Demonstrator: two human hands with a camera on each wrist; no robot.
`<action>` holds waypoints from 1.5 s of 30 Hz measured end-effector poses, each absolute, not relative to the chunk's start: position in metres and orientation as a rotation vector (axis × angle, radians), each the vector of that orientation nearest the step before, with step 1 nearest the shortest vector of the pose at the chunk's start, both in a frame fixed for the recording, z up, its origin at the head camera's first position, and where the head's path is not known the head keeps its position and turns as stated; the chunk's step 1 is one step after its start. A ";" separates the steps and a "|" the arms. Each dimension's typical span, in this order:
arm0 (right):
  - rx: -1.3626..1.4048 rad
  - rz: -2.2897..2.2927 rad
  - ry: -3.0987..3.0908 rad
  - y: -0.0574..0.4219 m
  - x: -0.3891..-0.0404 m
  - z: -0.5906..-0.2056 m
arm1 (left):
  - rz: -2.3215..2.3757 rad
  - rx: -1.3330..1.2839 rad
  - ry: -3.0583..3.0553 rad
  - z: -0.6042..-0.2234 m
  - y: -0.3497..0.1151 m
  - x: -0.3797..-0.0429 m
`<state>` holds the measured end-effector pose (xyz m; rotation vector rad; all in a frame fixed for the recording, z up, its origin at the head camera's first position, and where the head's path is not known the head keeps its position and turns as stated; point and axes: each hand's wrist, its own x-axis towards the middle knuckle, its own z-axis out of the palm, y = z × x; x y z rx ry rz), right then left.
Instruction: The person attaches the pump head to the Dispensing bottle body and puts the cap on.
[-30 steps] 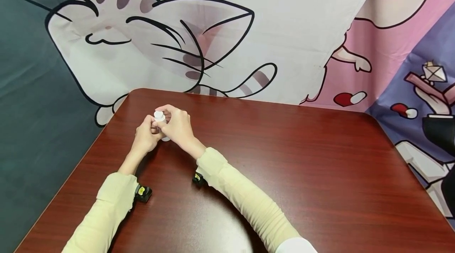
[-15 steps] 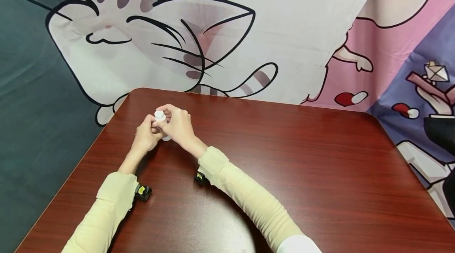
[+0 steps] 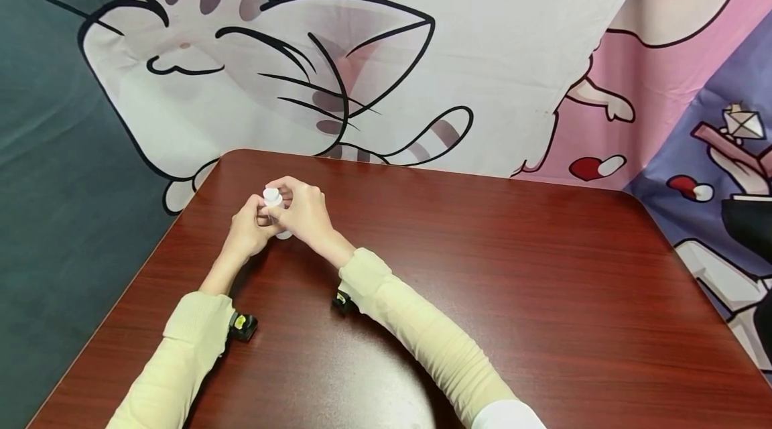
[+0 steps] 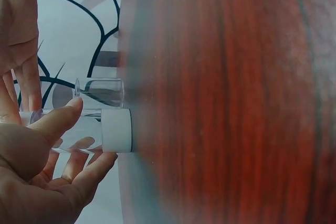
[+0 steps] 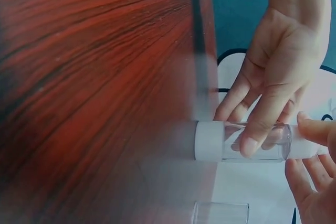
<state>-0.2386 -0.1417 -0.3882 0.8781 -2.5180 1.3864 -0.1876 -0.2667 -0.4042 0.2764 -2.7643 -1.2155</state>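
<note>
Bottle (image 4: 92,124) partly behind fingers | left hand (image 3: 244,231) grips it | right hand (image 3: 305,214) pinches top (image 3: 272,194)

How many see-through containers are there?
2: a bottle held by the left hand and right hand, and a clear vessel near it on the table. Others may be hidden.

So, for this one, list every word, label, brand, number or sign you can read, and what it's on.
No readable text in any view.
Bottle and clear glass vessel: no lettering visible.
Left wrist device: yellow patch, too small to read.
Right wrist device: yellow patch, too small to read.
Backdrop: drawings, no words visible.
</note>
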 end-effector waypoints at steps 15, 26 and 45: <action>0.943 1.646 -2.540 -0.138 -0.247 -0.383 | -1.312 0.228 -2.736 -0.403 -0.267 -0.186; 1.226 1.717 -2.547 -0.124 -0.260 -0.383 | -1.313 0.236 -2.741 -0.403 -0.266 -0.187; 0.754 1.927 -2.344 -0.106 -0.277 -0.385 | -1.278 0.274 -2.731 -0.405 -0.265 -0.187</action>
